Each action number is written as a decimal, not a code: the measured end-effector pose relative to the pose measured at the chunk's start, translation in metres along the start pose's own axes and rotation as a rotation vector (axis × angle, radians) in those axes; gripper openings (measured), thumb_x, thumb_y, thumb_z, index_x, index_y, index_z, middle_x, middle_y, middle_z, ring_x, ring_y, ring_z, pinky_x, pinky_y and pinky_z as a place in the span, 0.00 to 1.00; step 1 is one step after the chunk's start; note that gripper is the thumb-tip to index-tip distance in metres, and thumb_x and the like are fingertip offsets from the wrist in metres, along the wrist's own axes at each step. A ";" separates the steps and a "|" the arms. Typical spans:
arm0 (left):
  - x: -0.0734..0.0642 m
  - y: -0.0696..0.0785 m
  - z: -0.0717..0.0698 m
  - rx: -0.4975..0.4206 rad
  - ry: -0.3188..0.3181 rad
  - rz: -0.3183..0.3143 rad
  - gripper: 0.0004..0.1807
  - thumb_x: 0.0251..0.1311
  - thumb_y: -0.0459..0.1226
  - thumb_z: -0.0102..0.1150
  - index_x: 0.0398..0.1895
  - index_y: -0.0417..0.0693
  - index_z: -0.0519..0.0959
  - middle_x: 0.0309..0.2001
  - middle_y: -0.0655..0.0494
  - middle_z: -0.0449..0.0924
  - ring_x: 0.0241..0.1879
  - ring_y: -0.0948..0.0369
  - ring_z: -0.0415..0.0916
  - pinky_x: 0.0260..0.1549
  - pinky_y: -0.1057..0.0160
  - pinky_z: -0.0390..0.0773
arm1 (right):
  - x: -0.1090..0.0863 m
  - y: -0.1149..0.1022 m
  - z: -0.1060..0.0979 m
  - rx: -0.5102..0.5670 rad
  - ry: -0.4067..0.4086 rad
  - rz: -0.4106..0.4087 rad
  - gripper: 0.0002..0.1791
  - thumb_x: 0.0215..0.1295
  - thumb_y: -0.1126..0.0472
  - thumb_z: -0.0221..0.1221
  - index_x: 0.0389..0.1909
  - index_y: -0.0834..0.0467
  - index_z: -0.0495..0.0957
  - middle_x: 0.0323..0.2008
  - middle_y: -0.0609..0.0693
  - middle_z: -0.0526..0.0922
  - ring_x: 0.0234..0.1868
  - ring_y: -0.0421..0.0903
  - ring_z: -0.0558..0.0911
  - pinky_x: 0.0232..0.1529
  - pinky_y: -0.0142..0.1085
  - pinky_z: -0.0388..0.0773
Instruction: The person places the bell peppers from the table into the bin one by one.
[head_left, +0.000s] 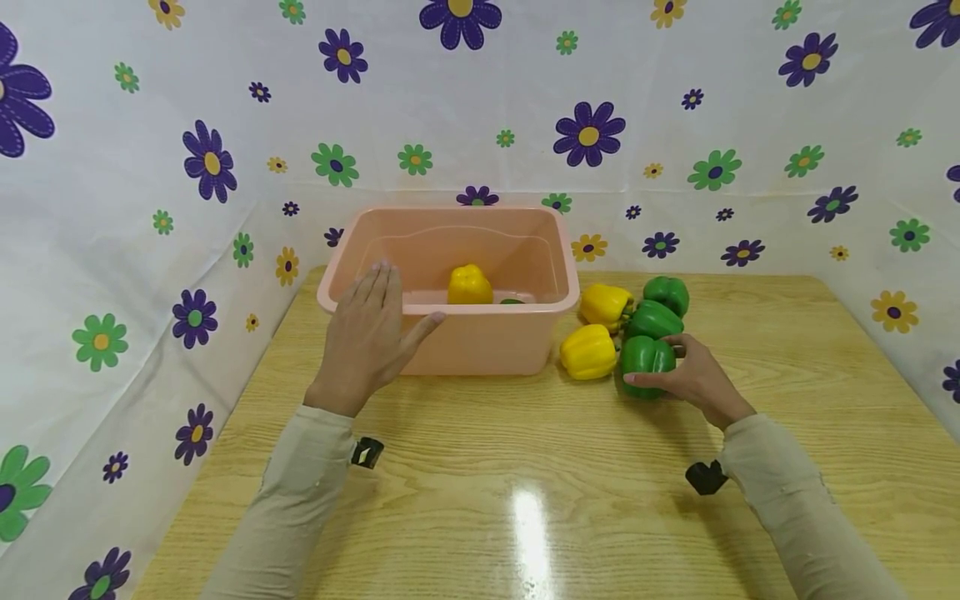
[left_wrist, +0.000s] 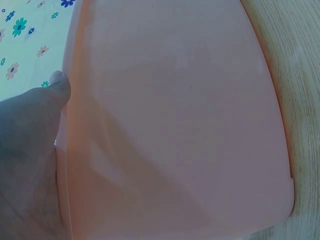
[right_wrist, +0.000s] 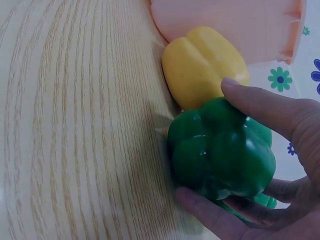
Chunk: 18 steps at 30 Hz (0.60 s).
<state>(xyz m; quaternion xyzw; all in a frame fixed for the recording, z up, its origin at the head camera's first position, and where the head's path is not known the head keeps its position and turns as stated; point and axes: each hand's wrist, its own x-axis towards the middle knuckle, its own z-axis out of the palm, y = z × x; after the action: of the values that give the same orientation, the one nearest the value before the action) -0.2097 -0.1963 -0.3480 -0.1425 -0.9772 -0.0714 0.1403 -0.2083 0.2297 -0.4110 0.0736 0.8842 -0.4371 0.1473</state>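
My left hand point(head_left: 367, 337) rests on the near rim of a pink plastic tub point(head_left: 480, 343), fingers straight and thumb stretched along the edge. In the left wrist view, its thumb point(left_wrist: 59, 86) lies at the rim, beside the tub's broad side wall. To the right of the tub, my right hand point(head_left: 701, 382) grips a green bell pepper point(right_wrist: 220, 150), thumb on one side and fingers on the other. A yellow bell pepper point(head_left: 588, 352) lies just left of it. Behind are another yellow pepper point(head_left: 604, 304) and two more green peppers point(head_left: 657, 320).
Inside the tub sit a yellow pepper point(head_left: 470, 287) and a green thing point(head_left: 513, 301) mostly hidden by the near wall. The wooden table point(head_left: 465, 500) ends at a flower-printed cloth point(head_left: 510, 100) hung behind and at both sides.
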 end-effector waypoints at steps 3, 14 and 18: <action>0.000 0.000 0.000 -0.001 0.004 0.001 0.53 0.72 0.65 0.43 0.76 0.25 0.52 0.77 0.32 0.51 0.77 0.41 0.48 0.77 0.46 0.47 | 0.000 0.000 0.000 -0.002 0.000 -0.001 0.67 0.54 0.40 0.74 0.77 0.70 0.43 0.72 0.74 0.54 0.66 0.68 0.64 0.68 0.62 0.67; -0.001 0.001 -0.001 -0.005 -0.012 -0.006 0.53 0.72 0.66 0.42 0.76 0.25 0.52 0.77 0.32 0.50 0.78 0.41 0.47 0.77 0.46 0.46 | 0.001 0.002 0.000 0.015 -0.011 -0.014 0.66 0.54 0.42 0.75 0.77 0.71 0.43 0.71 0.74 0.55 0.66 0.67 0.65 0.66 0.59 0.71; -0.001 0.001 -0.001 -0.007 -0.004 -0.002 0.53 0.72 0.65 0.42 0.76 0.25 0.52 0.77 0.32 0.51 0.78 0.41 0.47 0.77 0.46 0.46 | 0.001 0.001 -0.001 0.016 -0.015 -0.012 0.66 0.54 0.42 0.75 0.77 0.71 0.43 0.71 0.74 0.54 0.66 0.67 0.65 0.66 0.59 0.71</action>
<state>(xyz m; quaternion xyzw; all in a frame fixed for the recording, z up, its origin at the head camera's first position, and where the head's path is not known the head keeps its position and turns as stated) -0.2086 -0.1960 -0.3473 -0.1420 -0.9773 -0.0747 0.1380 -0.2092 0.2309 -0.4121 0.0661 0.8800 -0.4456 0.1505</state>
